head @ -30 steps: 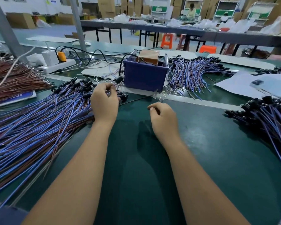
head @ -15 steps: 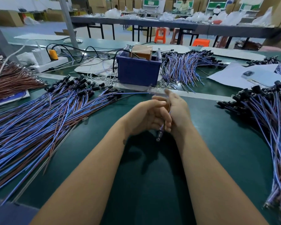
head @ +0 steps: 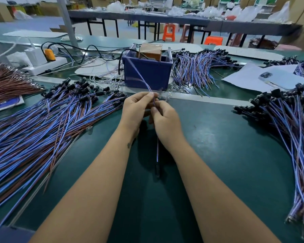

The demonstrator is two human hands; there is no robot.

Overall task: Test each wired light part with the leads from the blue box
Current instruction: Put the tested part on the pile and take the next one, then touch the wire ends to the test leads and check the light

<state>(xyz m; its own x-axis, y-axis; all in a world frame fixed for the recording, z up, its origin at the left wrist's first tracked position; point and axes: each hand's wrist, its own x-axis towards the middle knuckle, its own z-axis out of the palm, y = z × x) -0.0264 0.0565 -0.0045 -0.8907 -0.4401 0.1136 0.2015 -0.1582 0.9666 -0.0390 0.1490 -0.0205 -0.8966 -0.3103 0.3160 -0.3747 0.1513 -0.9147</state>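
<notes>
both bare forearms reach forward and converge at the centre. the left hand has thumb and fingertips pinched together at the top, knuckles outward. the right hand sits just below and beside it, fingers curled inward, thumb up, touching the left.

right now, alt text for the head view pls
Both hands, left hand and right hand, pinch one wired light part upright over the green table, before the blue box. Piles of similar wired parts lie on either side.
</notes>
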